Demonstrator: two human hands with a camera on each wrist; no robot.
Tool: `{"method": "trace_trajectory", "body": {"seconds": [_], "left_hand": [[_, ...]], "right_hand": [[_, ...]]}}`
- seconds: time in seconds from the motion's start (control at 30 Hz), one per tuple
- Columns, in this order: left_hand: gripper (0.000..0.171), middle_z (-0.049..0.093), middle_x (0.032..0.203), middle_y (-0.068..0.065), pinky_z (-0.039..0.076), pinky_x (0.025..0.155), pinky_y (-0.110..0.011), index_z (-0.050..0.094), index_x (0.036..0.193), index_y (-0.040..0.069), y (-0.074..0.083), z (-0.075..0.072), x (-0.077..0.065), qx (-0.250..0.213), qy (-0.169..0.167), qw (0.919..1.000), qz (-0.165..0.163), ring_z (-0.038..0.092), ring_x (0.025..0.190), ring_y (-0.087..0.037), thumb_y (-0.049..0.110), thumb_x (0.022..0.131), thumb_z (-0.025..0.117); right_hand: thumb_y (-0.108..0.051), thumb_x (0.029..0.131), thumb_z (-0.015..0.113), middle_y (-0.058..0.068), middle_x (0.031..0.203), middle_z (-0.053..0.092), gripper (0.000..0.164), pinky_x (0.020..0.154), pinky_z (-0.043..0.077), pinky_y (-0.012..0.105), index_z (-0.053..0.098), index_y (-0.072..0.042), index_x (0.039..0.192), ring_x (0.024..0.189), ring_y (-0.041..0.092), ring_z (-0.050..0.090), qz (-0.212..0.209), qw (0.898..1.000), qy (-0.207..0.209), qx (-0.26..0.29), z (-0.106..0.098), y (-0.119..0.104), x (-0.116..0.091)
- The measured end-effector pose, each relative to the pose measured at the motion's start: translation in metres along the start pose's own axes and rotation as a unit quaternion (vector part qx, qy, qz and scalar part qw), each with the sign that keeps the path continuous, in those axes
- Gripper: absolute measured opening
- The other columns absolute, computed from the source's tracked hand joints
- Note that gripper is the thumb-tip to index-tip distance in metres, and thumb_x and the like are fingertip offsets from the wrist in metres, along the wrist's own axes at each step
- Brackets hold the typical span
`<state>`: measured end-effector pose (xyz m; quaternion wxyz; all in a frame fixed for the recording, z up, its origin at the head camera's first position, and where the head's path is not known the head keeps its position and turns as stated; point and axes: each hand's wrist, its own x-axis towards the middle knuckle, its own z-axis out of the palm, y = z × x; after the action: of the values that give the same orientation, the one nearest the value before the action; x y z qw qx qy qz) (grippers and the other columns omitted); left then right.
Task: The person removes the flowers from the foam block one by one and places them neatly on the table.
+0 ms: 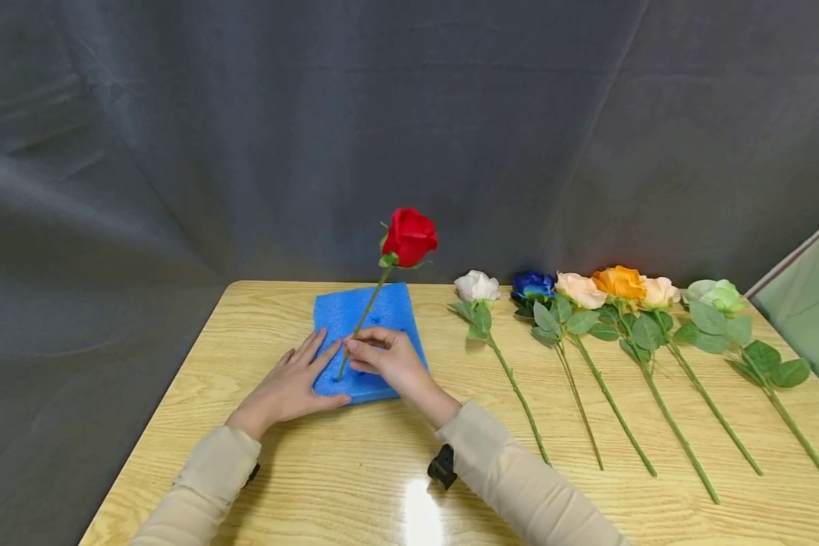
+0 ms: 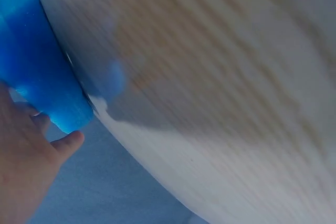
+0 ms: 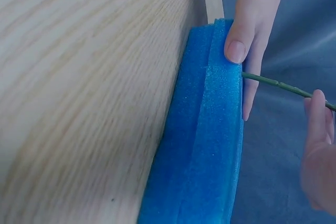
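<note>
A red rose (image 1: 410, 237) leans up and to the right, the foot of its green stem in a hole near the front left of a blue foam block (image 1: 397, 305). My right hand (image 1: 389, 358) pinches the stem low down between thumb and fingers, a little above the foam. Spread over the block's left side, my left hand (image 1: 293, 381) presses on the foam with its thumb along the front edge. In the right wrist view the stem (image 3: 278, 84) runs from the foam face to the right fingertips.
To the right lie a white rose (image 1: 477, 287), a blue rose (image 1: 533, 284), an orange rose (image 1: 619, 282), a pale green rose (image 1: 717, 295) and peach roses (image 1: 582, 290), stems toward the front. A dark curtain (image 1: 409, 136) hangs behind the wooden table (image 1: 341, 485).
</note>
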<state>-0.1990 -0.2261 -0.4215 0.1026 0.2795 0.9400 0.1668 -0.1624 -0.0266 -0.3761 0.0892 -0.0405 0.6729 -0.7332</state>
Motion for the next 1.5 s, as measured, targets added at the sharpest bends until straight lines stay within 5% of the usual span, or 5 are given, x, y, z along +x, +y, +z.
{"method": "trace_trajectory", "body": {"seconds": [0.2,0.8,1.0,1.23,1.5], "left_hand": [[0.097,-0.003,0.163,-0.008,0.012,0.117,-0.063,0.012,0.155,0.025,0.001,0.0,0.001,0.003,-0.008,1.0,-0.004,0.002,0.151,-0.03,0.071,0.081,0.056],[0.097,-0.001,0.163,-0.009,0.016,0.116,-0.062,0.015,0.155,0.023,0.001,0.005,0.003,0.036,-0.007,0.9993,0.005,0.004,0.151,-0.03,0.073,0.081,0.052],[0.098,0.0,0.163,-0.008,0.017,0.116,-0.062,0.015,0.155,0.022,0.001,0.002,0.002,0.04,0.0,0.9992,0.005,0.004,0.151,-0.03,0.072,0.08,0.054],[0.098,-0.001,0.163,-0.009,0.016,0.116,-0.062,0.013,0.155,0.023,0.001,0.001,0.0,0.037,-0.003,0.9993,0.006,0.004,0.151,-0.03,0.072,0.081,0.054],[0.097,-0.002,0.163,-0.007,0.015,0.117,-0.062,0.013,0.155,0.023,0.0,0.001,-0.001,0.026,0.0,0.9996,0.008,0.003,0.151,-0.029,0.071,0.081,0.055]], "right_hand": [[-0.007,0.095,0.058,0.021,0.106,0.063,0.023,0.078,0.059,0.028,0.063,0.008,0.111,0.095,0.029,0.069,-0.049,0.996,0.021,-0.07,0.0,-0.002,-0.001],[-0.003,0.093,0.058,0.028,0.103,0.065,0.017,0.077,0.059,0.027,0.064,0.008,0.105,0.085,0.015,0.069,-0.11,0.99,0.078,-0.05,-0.009,-0.006,0.0],[-0.003,0.095,0.055,0.029,0.104,0.063,0.023,0.079,0.058,0.025,0.061,0.003,0.117,0.08,0.003,0.065,-0.104,0.99,0.087,-0.033,-0.026,-0.024,-0.001],[-0.004,0.096,0.054,0.023,0.101,0.066,0.046,0.075,0.058,0.024,0.047,-0.008,0.141,0.075,0.003,0.066,-0.083,0.99,0.063,-0.094,-0.05,-0.035,-0.009],[-0.002,0.095,0.05,0.027,0.103,0.065,0.047,0.077,0.059,0.031,0.045,-0.004,0.141,0.074,0.006,0.065,-0.042,0.986,0.046,-0.154,-0.085,-0.035,-0.015]]}}
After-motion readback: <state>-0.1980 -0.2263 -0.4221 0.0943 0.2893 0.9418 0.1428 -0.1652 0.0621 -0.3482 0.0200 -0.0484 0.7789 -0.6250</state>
